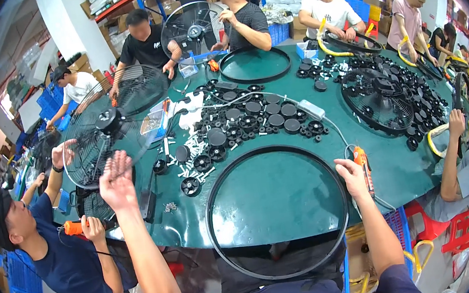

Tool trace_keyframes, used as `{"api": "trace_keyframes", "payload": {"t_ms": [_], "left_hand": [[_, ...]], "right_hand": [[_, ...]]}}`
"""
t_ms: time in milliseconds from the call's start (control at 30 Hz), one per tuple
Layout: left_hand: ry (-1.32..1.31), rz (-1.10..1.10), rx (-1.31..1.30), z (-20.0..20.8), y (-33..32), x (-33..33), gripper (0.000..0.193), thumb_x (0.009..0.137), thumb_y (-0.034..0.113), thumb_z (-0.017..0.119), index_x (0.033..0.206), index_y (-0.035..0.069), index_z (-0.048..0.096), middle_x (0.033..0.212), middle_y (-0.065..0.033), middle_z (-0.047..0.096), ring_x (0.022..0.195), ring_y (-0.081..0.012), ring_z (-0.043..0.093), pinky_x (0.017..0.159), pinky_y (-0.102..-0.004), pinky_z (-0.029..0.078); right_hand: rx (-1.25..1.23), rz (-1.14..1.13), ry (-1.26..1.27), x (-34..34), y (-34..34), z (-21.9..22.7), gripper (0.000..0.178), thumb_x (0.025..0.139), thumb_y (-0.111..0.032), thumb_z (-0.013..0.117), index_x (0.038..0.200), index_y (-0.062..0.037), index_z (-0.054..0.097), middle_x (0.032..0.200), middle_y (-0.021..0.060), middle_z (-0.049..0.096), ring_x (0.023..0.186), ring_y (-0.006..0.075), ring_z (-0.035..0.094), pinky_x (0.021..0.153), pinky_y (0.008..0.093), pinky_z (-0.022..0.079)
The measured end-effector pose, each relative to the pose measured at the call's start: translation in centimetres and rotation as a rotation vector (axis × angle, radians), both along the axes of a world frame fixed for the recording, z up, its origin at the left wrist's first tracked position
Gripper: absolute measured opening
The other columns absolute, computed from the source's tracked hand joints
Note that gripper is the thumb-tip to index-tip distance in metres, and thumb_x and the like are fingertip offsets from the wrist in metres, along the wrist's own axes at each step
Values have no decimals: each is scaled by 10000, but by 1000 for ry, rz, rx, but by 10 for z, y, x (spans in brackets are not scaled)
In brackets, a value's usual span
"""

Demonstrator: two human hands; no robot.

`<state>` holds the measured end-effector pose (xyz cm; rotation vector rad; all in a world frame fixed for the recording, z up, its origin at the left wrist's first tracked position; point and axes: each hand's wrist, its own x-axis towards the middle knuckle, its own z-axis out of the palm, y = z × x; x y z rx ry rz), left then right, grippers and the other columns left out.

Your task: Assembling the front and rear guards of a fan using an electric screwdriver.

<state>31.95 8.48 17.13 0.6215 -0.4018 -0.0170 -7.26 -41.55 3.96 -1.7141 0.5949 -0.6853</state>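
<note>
The left hand (pixel 118 183) is up, fingers extended and empty, left of the ring (pixel 270 150), which overhangs the near edge of the worktop (pixel 402 171); the right hand (pixel 354 178) is nearer, fingers curled beside the ring's right side, hold unclear.

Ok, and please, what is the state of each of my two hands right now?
Left hand: open, fingers extended, holding nothing visible.
Right hand: fingers partly curled, near the orange corded tool and large black ring; whether it grips anything cannot be told.
</note>
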Motion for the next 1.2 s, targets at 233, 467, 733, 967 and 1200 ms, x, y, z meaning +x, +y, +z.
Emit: {"api": "trace_keyframes", "payload": {"t_ms": [233,467,733,967,1200], "left_hand": [[-60,-339,-45,12,-64,-136,697,793,151,555,1423,-83,372,1438,-314,464,1322,-446,503,1035,-543,505],[-8,-892,-84,27,-125,-228,817,778,141,629,1491,-73,294,1466,-365,404,1328,-513,465,1015,-583,498],[20,-1285,-22,0,-154,-266,855,869,292,708,1517,-35,255,1442,-313,469,1295,-451,531,994,-516,518],[-66,-285,658,-46,-104,-231,477,956,188,666,1386,60,506,1061,-80,652,873,-134,640,743,-276,536],[285,164,849,-140,-50,-162,187,982,112,603,1121,4,665,817,3,601,661,-57,550,533,-220,475]], "right_hand": [[585,485,-394,67,64,117,602,1008,-424,495,1387,43,513,1302,232,622,1214,319,601,1070,433,451],[1120,816,-716,79,134,156,1010,866,-775,499,1529,-32,330,1517,360,323,1408,497,339,1187,600,223],[703,825,-978,13,126,167,1004,793,-610,743,1534,-81,320,1515,375,271,1342,544,398,1008,701,444],[384,485,-570,-17,100,200,871,830,-437,727,1527,-71,354,1436,210,472,1187,335,567,913,474,539],[-153,488,-41,-11,65,216,874,807,-407,711,1516,-33,363,1340,152,564,1085,254,618,888,376,538]]}}
